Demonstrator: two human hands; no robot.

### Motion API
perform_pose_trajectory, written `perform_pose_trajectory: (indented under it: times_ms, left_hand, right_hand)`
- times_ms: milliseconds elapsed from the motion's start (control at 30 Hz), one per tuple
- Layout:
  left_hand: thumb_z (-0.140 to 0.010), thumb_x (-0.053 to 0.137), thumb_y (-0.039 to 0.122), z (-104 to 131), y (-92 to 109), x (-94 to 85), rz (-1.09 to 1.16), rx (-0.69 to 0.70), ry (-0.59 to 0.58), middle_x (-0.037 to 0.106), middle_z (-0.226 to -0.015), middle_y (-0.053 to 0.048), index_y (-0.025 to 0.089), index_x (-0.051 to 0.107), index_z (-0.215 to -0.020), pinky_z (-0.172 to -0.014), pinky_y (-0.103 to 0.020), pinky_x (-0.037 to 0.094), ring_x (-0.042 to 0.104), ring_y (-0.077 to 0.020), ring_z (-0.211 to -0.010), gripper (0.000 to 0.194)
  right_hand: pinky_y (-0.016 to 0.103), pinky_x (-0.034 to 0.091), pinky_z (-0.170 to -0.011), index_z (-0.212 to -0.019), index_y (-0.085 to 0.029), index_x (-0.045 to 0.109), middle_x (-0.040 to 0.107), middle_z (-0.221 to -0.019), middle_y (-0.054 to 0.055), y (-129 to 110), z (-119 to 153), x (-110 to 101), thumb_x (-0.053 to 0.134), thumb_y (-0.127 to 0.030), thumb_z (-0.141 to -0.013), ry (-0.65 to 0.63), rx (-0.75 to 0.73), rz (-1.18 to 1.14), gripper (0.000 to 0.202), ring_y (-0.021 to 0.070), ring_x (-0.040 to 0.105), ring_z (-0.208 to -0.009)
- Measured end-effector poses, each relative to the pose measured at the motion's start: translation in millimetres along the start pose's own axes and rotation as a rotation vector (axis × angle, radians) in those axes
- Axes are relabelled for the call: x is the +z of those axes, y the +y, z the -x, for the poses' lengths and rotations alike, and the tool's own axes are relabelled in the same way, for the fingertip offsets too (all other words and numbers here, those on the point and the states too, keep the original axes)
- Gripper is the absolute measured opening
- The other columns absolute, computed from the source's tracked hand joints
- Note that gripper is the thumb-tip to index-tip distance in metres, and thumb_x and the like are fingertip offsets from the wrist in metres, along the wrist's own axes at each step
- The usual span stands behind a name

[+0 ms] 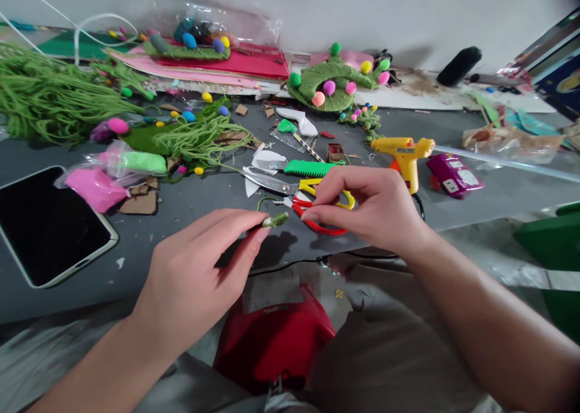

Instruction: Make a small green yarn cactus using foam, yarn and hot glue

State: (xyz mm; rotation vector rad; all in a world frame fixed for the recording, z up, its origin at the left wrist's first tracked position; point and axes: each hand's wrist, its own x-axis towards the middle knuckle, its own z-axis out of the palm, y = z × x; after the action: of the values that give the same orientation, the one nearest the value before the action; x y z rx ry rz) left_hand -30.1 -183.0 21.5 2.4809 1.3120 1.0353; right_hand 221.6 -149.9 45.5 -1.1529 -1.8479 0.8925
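My left hand [199, 274] pinches a small piece wrapped in green yarn [277, 220] between thumb and fingertips, with a bit of white showing at one end. A thin green strand curves on the table just behind it. To its right, my right hand [371, 204] is closed in a pinch. Whatever its fingertips hold, if anything, is too small to make out. Beneath and behind that hand lie scissors [272, 182] with red and yellow handles, which it partly hides. A green comb-like tool [306, 168] rests just beyond them.
A yellow glue gun [403, 153] and a purple packet [454, 176] lie right. Green yarn [49, 93], a phone [54, 226] and bagged pink clay [95, 188] are left. A yarn-wrapped shape with coloured balls [330, 84] sits behind. Below is a red stool [274, 340].
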Motion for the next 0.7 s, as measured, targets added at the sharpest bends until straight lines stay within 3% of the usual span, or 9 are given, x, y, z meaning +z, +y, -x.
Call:
perform_pose_trajectory:
  times_ms: [133, 233, 367, 567, 700]
  left_hand:
    - [-0.095, 0.066, 0.019, -0.3, -0.2, 0.9, -0.002, 0.001, 0.002, 0.079, -0.102, -0.001, 0.022, 0.071, -0.109, -0.082, -0.026, 0.058, 0.076, -0.0162, -0.088, 0.015]
    - [-0.096, 0.066, 0.020, -0.5, 0.3, 0.5, -0.002, -0.007, 0.000, 0.079, -0.103, -0.001, 0.023, 0.070, -0.110, -0.083, -0.027, 0.058, 0.076, -0.0167, -0.089, 0.015]
    - [-0.097, 0.064, 0.020, -1.7, 1.7, 0.2, -0.006, -0.004, 0.003, 0.080, -0.104, -0.001, 0.024, 0.070, -0.110, -0.082, -0.027, 0.059, 0.076, -0.0170, -0.089, 0.015]
    - [-0.095, 0.066, 0.017, -3.0, 1.7, 4.0, -0.013, 0.024, 0.012, 0.080, -0.101, -0.001, 0.022, 0.070, -0.108, -0.083, -0.024, 0.058, 0.076, -0.0154, -0.086, 0.015]
    - [-0.094, 0.067, 0.016, -2.2, 1.7, 5.0, -0.022, 0.024, -0.003, 0.080, -0.103, -0.001, 0.021, 0.070, -0.108, -0.085, -0.024, 0.057, 0.076, -0.0153, -0.088, 0.015]
  right_hand:
    - [0.027, 0.052, -0.064, -0.074, -0.019, 0.073, 0.073, -0.076, 0.000, 0.1, 0.5, -0.3, 0.090, -0.028, -0.076, -0.004, -0.014, -0.056, 0.019, 0.0135, 0.064, -0.070]
    - [0.027, 0.052, -0.067, -0.083, -0.020, 0.078, 0.077, -0.082, 0.001, 2.1, -1.1, -2.5, 0.082, -0.029, -0.086, -0.032, -0.015, 0.009, 0.010, 0.0136, 0.067, -0.075]
    - [0.026, 0.051, -0.065, -0.085, -0.018, 0.079, 0.077, -0.079, 0.001, 5.1, -1.4, -3.7, 0.070, -0.032, -0.096, -0.086, -0.005, 0.077, 0.020, 0.0125, 0.066, -0.072]
    - [0.025, 0.050, -0.061, -0.072, -0.017, 0.073, 0.073, -0.074, 0.000, 0.6, 1.4, 0.0, 0.089, -0.027, -0.077, -0.013, 0.015, 0.032, 0.020, 0.0124, 0.064, -0.067]
    - [0.026, 0.052, -0.064, -0.075, -0.017, 0.074, 0.074, -0.078, 0.001, -0.6, 1.5, -0.3, 0.086, -0.028, -0.081, -0.028, -0.020, 0.018, 0.017, 0.0127, 0.065, -0.070]
